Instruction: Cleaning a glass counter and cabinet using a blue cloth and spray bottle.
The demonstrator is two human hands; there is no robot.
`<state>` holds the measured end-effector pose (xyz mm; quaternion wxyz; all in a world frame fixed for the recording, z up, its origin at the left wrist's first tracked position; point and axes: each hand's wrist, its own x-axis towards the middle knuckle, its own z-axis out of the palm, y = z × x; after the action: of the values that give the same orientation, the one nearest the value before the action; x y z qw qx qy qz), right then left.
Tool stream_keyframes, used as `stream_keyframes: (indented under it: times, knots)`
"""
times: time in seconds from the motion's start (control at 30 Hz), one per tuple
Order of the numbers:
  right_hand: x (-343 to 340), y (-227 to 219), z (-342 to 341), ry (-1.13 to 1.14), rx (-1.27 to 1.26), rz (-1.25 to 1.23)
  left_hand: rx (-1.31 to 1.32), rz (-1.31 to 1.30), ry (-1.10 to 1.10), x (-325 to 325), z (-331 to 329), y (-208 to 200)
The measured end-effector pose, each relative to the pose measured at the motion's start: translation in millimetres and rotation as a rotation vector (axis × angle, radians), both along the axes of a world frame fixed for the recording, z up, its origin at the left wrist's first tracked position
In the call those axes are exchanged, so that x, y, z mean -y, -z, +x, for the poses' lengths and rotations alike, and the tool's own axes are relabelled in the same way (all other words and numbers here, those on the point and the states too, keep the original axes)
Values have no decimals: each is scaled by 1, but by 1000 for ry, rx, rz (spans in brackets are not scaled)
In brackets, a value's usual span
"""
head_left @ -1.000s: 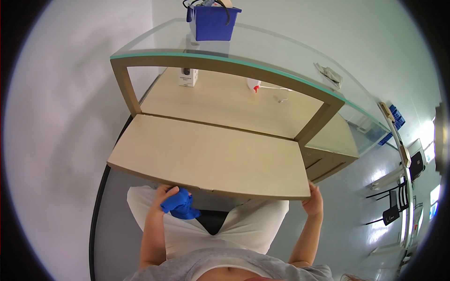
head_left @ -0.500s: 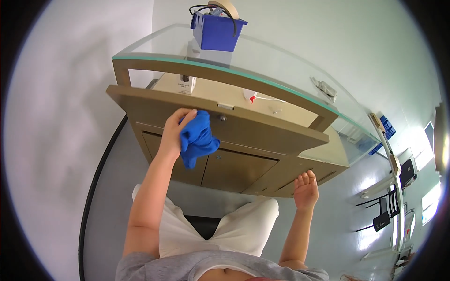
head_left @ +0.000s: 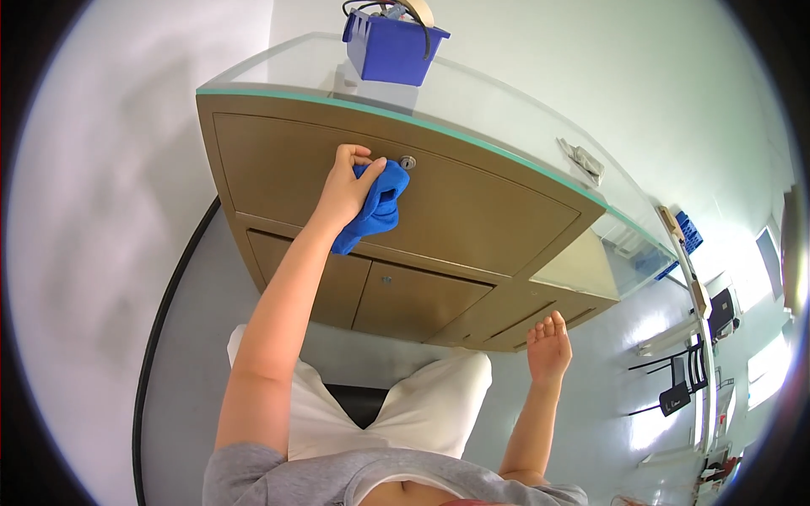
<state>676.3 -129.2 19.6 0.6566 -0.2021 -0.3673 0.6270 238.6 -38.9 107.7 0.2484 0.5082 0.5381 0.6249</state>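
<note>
My left hand (head_left: 348,187) is closed on a bunched blue cloth (head_left: 380,207), pinched between thumb and fingers against the brown flap door (head_left: 498,211) of a glass-topped cabinet. Just right of the fingertips sits a round silver lock (head_left: 407,163). The flap lies flush in the cabinet's front, so the inside behind it is hidden. Lower right, my right hand (head_left: 549,350) is raised with its fingers loosely extended, near the cabinet's lower right panel (head_left: 523,325). Nothing shows in it.
On the glass top (head_left: 489,105) stand a blue bin (head_left: 392,52) with a tape roll and cables, and a grey cloth (head_left: 584,160) farther right. Lower doors (head_left: 422,304) run beneath the flap. A black chair (head_left: 679,384) is off to the right.
The flap, tilted outward before, has swung up and shut, covering the opening. My left hand moved up with the blue cloth, close to the lock. The right hand barely moved.
</note>
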Motion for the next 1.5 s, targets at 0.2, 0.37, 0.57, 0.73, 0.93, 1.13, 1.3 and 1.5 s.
stream_keyframes:
  times: [0.2,0.37,0.57,0.73,0.93,1.13,1.3,1.5]
  knots:
    - [-5,-20,-39,-34,195,-61,42,49,60,6,-1,15]
    - [-24,-49,-43,57,519,-95,-153,182,-29,26,15,-13]
    - [-116,-148,-35,454,1026,367,-522,753,-463,10,-17,-99]
    - [-216,-206,-38,1033,1626,593,-703,590,-536,-45,-50,-125]
    - [-298,-221,-9,835,2125,139,-661,325,-645,-60,-46,-116]
    - [-315,-270,-106,781,1869,440,-651,422,-659,-64,-48,-111]
    - [-305,-325,-244,369,854,502,-640,397,-632,-64,-48,-110]
    - [-318,-364,-340,678,971,586,-642,417,-640,-66,-44,-115]
